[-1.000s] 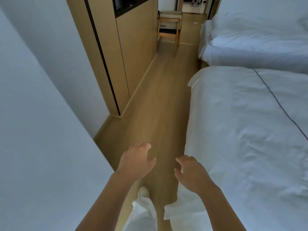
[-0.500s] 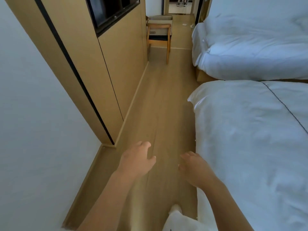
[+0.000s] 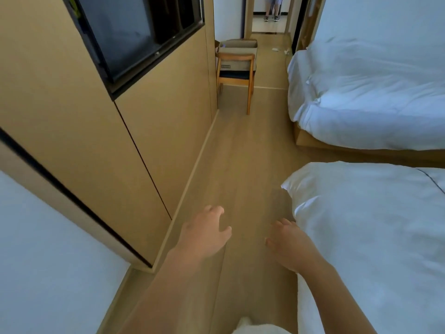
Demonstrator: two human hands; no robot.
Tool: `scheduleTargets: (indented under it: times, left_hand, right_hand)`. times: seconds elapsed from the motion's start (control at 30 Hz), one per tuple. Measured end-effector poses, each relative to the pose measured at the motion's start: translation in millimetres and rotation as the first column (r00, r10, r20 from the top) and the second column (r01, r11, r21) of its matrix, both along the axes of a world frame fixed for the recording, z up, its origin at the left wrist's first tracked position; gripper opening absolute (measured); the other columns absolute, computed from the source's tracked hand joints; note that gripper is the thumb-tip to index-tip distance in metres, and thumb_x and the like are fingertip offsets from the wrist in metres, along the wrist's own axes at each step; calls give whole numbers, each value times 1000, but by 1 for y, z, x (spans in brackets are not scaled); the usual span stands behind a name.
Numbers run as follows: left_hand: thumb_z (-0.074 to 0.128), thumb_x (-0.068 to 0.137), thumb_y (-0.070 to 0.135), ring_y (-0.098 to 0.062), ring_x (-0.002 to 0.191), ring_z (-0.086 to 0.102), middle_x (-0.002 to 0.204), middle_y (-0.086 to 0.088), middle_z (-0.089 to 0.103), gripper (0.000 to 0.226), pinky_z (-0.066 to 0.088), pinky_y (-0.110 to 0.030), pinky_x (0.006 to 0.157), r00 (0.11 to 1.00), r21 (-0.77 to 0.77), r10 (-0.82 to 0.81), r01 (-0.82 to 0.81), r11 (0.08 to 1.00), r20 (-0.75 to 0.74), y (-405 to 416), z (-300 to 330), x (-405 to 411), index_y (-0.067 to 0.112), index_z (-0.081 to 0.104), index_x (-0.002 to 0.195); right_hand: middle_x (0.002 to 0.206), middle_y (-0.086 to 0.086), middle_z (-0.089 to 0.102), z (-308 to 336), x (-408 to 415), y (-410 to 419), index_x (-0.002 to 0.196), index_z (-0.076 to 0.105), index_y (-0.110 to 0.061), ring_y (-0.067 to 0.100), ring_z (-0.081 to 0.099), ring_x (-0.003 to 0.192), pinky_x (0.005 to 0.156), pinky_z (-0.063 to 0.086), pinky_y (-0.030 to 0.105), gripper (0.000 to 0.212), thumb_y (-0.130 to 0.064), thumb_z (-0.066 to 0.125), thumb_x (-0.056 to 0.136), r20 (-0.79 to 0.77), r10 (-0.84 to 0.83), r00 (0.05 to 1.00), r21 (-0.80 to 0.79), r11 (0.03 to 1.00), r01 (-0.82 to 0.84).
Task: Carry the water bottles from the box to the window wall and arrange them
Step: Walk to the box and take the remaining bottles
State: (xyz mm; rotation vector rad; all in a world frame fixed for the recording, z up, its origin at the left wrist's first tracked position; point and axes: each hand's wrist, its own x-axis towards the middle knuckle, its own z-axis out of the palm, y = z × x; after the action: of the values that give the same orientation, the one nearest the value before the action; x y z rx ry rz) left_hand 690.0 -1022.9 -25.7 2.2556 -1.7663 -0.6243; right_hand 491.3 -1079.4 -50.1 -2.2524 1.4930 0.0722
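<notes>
You've walked forward since a second ago; both hands still hang empty, left hand (image 3: 204,233) and right hand (image 3: 287,244) with fingers loosely spread. Open floor (image 3: 240,165) runs between cabinet (image 3: 156,131) and bed edge (image 3: 296,189). Ahead, the box (image 3: 238,55) sits on the chair (image 3: 234,77).

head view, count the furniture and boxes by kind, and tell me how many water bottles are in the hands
beds: 2, near, far
chairs: 1
boxes: 1, on the chair
water bottles in hands: 0; left hand and right hand hold nothing
total: 4
</notes>
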Motion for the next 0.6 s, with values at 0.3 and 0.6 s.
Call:
scheduleTargets:
  times: [0.3, 0.6]
  left_hand:
    - [54, 90, 41, -12, 97, 52, 129, 6, 48, 45, 40, -27, 78, 996, -8, 68, -69, 998, -63, -163, -15, 58, 22, 46, 130]
    - [55, 90, 40, -19, 118, 51, 131, 2, 51, 43, 44, -30, 93, 1000, -34, 2, -2, 999, -10, -367, -8, 176, 21, 49, 128]
  right_hand:
    - [136, -1, 46, -11, 56, -164, 136, 42, -16, 20, 44, 120, 98, 42, 34, 46, -31, 45, 92, -4, 40, 999, 51, 998, -40]
    - [139, -1, 44, -25, 173, -358, 138, 40, -17, 21, 40, 126, 100, 39, 31, 50, -36, 46, 93, -61, 39, 997, 25, 999, -38]
